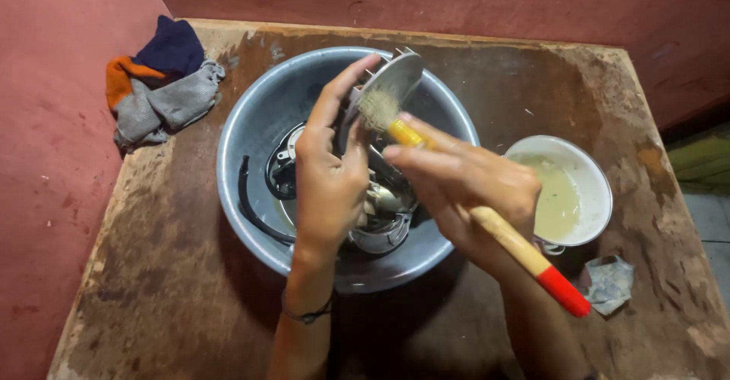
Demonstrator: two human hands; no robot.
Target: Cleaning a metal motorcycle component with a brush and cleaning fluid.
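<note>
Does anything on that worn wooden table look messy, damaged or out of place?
Mostly wear, no spill. The table is badly stained and scuffed. A bundle of rags hangs over its far left corner, and a crumpled scrap lies beside the white bowl of cloudy liquid. A loose black strip curls inside the metal basin.

My left hand and right hand are bare, with no gloves or rings showing. Both forearms are uncovered as far as the bottom edge of the frame, no sleeve in sight. A thin dark cord band circles my left wrist, loosely knotted. My fingernails are short and unpainted where they show.
</note>
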